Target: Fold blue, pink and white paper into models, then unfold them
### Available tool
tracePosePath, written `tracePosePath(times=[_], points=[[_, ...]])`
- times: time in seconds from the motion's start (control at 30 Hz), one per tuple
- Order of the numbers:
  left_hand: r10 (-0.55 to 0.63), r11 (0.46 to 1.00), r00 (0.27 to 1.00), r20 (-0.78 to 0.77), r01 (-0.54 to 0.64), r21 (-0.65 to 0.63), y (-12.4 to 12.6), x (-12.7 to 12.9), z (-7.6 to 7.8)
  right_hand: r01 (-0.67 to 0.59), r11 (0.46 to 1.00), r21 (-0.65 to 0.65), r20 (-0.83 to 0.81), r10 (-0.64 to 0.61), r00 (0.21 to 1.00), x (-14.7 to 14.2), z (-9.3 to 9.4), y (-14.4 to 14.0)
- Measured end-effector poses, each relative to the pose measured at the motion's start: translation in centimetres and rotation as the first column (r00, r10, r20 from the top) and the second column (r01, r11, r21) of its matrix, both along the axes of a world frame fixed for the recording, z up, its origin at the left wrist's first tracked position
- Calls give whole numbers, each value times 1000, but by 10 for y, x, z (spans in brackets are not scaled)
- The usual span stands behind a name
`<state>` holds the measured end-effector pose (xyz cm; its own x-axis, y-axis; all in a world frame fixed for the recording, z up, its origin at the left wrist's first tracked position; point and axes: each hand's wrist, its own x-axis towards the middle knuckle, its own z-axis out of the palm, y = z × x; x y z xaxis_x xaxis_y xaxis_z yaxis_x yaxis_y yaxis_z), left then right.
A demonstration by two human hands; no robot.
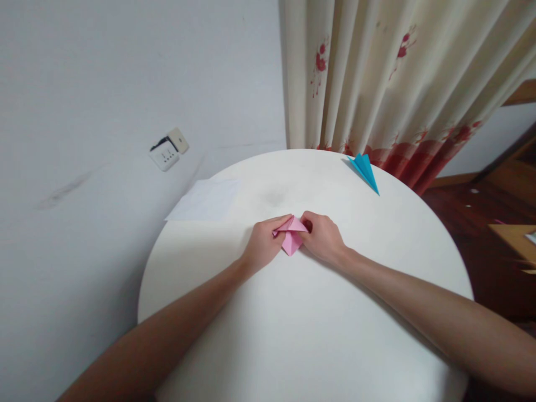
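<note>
Between my two hands is a small piece of folded pink origami paper, with angular flaps and a point toward me. My left hand grips its left side, thumb in front and fingers behind. On the other side, my right hand pinches the right corner with curled fingers. Parts of the paper's edges are hidden by the fingers. A blue paper airplane lies apart from both hands near the table's far right edge.
The round white table stands against a wall with a socket. White paper sheets lie at its left edge, slightly overhanging. A cream and red curtain hangs behind it. Wooden furniture is at the right.
</note>
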<state>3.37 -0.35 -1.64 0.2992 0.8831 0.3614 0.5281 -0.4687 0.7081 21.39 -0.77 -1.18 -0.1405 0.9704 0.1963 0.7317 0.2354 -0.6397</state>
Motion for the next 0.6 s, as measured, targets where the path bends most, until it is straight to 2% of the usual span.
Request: tracePosePath(times=[0.17, 0.27, 0.5, 0.6], points=[[23, 1000, 999, 28, -23, 7, 5, -2, 0, -47, 998, 43, -110, 51, 993, -1, 2, -1], [31, 999, 999, 32, -32, 29, 8, -4, 0, -87, 993, 77, -123, 96, 988, -1, 4, -1], [52, 996, 998, 27, -54, 66, 9, -5, 2, -32, 994, 107, -172, 50, 984, 1, 5, -1], [58, 995, 998, 30, -60, 75, 10, -5, 1, -79, 988, 135, -167, 101, 981, 3, 4, 0]])
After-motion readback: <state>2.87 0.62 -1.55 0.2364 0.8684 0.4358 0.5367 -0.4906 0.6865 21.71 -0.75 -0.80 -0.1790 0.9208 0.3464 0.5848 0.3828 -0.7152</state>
